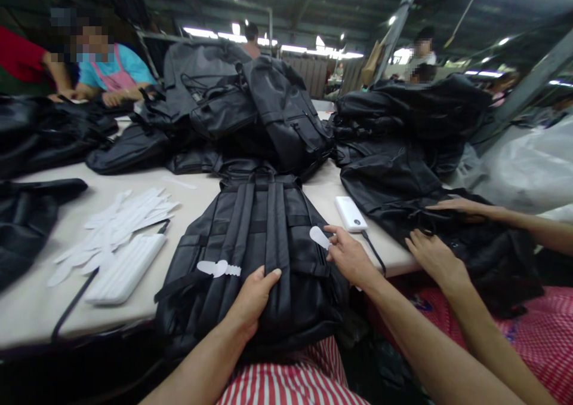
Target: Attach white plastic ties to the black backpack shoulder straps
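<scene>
A black backpack lies back-up on the table edge in front of me, straps facing up. My left hand rests on its lower part, fingers curled over the padded edge and gripping it. My right hand pinches a small white plastic tab just above the backpack's right side. A second white tab lies on the backpack near my left thumb.
A heap of white tabs and a white power bank lie to the left; another power bank lies to the right. A co-worker's hands handle a black bag beside me. Piled black backpacks fill the far table.
</scene>
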Action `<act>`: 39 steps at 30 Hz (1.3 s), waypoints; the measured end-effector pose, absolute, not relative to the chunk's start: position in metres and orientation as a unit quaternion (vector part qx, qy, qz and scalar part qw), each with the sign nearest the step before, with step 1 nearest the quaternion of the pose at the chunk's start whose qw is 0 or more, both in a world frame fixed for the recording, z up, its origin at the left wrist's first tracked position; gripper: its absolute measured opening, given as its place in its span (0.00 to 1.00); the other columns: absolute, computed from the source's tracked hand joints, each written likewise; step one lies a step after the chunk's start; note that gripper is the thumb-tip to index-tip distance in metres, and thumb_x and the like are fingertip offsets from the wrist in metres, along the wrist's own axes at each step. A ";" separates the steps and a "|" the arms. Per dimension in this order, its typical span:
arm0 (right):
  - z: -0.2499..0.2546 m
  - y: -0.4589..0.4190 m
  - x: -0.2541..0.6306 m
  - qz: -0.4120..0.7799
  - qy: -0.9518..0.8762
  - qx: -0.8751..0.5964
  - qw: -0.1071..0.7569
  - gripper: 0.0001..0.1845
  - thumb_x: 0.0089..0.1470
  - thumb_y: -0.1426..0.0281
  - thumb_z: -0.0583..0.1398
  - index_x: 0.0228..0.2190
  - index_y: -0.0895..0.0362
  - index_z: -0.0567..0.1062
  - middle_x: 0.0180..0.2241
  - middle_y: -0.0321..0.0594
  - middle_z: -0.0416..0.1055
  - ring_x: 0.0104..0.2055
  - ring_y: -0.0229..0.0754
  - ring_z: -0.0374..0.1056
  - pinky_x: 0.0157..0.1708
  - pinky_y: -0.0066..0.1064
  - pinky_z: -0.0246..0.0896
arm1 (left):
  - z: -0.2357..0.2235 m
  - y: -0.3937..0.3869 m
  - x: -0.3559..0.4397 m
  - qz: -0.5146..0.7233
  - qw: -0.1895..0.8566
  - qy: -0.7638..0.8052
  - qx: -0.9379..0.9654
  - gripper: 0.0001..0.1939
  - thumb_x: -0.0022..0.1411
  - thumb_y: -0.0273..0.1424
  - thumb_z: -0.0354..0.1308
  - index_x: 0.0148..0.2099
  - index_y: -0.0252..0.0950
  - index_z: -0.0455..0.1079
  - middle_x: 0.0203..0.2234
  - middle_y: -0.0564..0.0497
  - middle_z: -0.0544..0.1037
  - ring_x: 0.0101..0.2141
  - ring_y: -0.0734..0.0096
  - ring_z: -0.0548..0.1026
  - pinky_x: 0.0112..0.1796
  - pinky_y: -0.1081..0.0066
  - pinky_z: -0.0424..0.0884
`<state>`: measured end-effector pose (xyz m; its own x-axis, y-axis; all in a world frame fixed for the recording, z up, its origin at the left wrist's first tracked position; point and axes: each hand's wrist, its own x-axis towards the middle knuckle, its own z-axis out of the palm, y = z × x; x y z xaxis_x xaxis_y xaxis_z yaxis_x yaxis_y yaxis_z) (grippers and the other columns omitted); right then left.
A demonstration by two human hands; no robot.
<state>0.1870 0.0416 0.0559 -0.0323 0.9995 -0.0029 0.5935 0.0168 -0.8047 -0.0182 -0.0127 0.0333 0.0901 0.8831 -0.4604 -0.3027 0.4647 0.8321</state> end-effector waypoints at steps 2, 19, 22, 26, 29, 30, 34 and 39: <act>0.062 0.041 0.180 0.420 -0.583 -0.607 0.340 0.23 0.47 0.78 0.52 0.47 0.59 0.62 0.29 0.35 0.66 0.23 0.33 0.67 0.23 0.25 0.61 | 0.034 -0.013 -0.018 0.437 0.681 0.518 0.278 0.12 0.54 0.31 0.57 0.42 0.33 0.68 0.34 0.45 0.79 0.34 0.66 0.77 0.38 0.69 0.72; 0.065 0.064 0.175 0.287 -0.700 -0.578 0.306 0.23 0.50 0.80 0.50 0.48 0.55 0.65 0.38 0.40 0.68 0.36 0.36 0.68 0.38 0.28 0.63 | 0.038 -0.013 -0.017 0.445 0.692 0.514 0.241 0.10 0.53 0.30 0.59 0.39 0.33 0.68 0.26 0.47 0.79 0.23 0.70 0.76 0.28 0.72 0.72; 0.070 0.060 0.185 0.192 -0.768 -0.566 0.227 0.14 0.52 0.73 0.53 0.41 0.55 0.72 0.41 0.42 0.67 0.44 0.41 0.64 0.47 0.31 0.56 | 0.046 -0.014 -0.019 0.439 0.697 0.521 0.225 0.08 0.54 0.30 0.58 0.36 0.31 0.69 0.23 0.47 0.78 0.21 0.70 0.75 0.24 0.73 0.72; 0.069 0.033 0.191 0.194 -0.802 -0.551 0.127 0.21 0.45 0.55 0.60 0.40 0.52 0.73 0.44 0.42 0.64 0.41 0.44 0.66 0.41 0.32 0.59 | 0.053 -0.014 -0.024 0.429 0.699 0.538 0.195 0.08 0.54 0.31 0.57 0.33 0.30 0.70 0.21 0.45 0.78 0.20 0.70 0.75 0.22 0.74 0.71; 0.059 0.013 0.186 0.132 -0.800 -0.578 0.093 0.27 0.42 0.60 0.63 0.46 0.52 0.69 0.50 0.45 0.59 0.41 0.46 0.67 0.37 0.33 0.61 | 0.052 -0.012 -0.026 0.410 0.695 0.562 0.183 0.10 0.54 0.32 0.57 0.32 0.28 0.71 0.20 0.44 0.78 0.19 0.70 0.75 0.21 0.75 0.71; 0.054 0.008 0.183 0.114 -0.793 -0.591 0.096 0.27 0.43 0.63 0.62 0.47 0.52 0.67 0.49 0.46 0.59 0.40 0.46 0.67 0.36 0.34 0.61 | 0.051 -0.012 -0.026 0.405 0.691 0.570 0.183 0.11 0.54 0.33 0.57 0.32 0.27 0.71 0.21 0.43 0.78 0.19 0.69 0.75 0.20 0.75 0.71; 0.029 0.002 0.176 0.102 -0.767 -0.605 0.186 0.24 0.48 0.74 0.54 0.50 0.54 0.63 0.43 0.44 0.65 0.41 0.44 0.67 0.39 0.33 0.63 | 0.046 -0.009 -0.024 0.380 0.689 0.583 0.201 0.12 0.54 0.33 0.56 0.33 0.27 0.71 0.23 0.42 0.78 0.21 0.67 0.76 0.23 0.72 0.72; 0.003 0.003 0.180 0.146 -0.712 -0.573 0.379 0.29 0.46 0.78 0.51 0.52 0.59 0.60 0.49 0.45 0.65 0.51 0.43 0.62 0.52 0.35 0.56 | 0.048 -0.011 -0.019 0.434 0.519 0.651 0.344 0.17 0.51 0.27 0.59 0.45 0.33 0.67 0.43 0.42 0.75 0.42 0.62 0.74 0.44 0.67 0.69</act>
